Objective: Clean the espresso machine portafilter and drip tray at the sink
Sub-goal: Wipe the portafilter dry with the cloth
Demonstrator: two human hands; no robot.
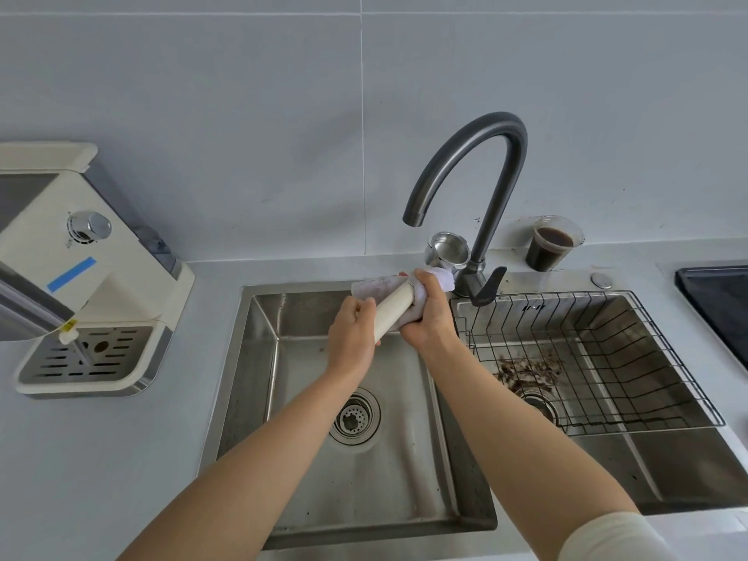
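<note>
Portafilter (394, 311) above left basin of sink (226, 378), near handle end gripped in left hand (351, 338), right hand (427, 321) clenching white cloth (378, 286) around far part; drip tray (93, 356) seated in espresso machine (81, 253), left on grey counter (101, 459).

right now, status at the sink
Left hand grips portafilter handle. Right hand holds cloth round it. Drip tray on the machine, untouched. Tap close behind.

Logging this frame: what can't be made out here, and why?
Head view: portafilter neck, wrapped by cloth under the right hand.
Head view: its handle tip, enclosed in the left hand.
Head view: espresso machine front, cut off by left edge.
Head view: black panel, cut off by right edge.
</note>
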